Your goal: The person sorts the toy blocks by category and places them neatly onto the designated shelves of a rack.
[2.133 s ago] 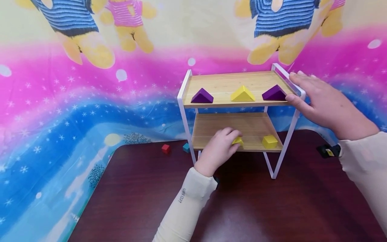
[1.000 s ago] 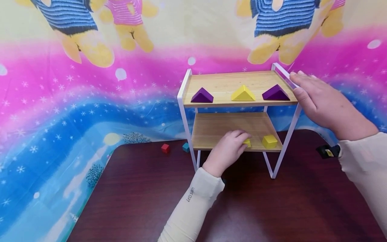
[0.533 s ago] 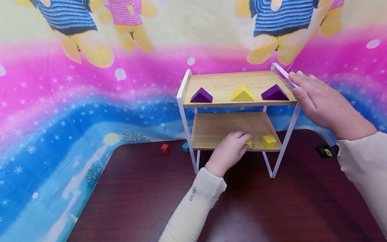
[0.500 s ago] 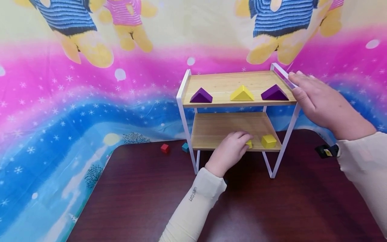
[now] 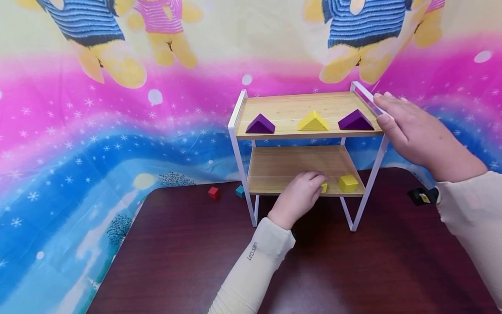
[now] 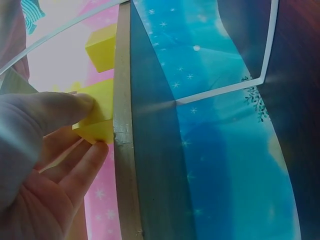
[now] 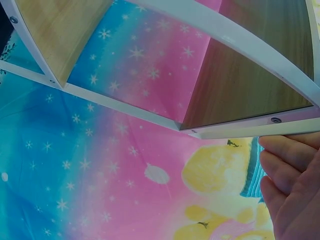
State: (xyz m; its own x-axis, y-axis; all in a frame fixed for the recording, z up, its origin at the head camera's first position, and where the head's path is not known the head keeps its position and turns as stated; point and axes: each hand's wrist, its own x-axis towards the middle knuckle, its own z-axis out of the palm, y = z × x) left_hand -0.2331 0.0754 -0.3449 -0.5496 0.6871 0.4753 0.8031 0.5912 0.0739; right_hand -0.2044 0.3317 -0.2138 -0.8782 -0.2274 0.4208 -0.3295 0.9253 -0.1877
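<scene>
Left grip (image 5: 299,194) holds yellow block (image 5: 324,187) at lower shelf (image 5: 286,161).

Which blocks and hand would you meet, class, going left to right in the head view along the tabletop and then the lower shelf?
Red block → blue block → left hand with the yellow block it holds → second yellow block.

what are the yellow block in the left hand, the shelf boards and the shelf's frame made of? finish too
Yellow block in the left hand: maybe painted wood or plastic; even colour, flat faces, no grain.
Shelf boards: wood or wood-look laminate, low sheen; visible grain.
Frame: likely metal, coated white; slim, smooth bars with screw heads.
</scene>
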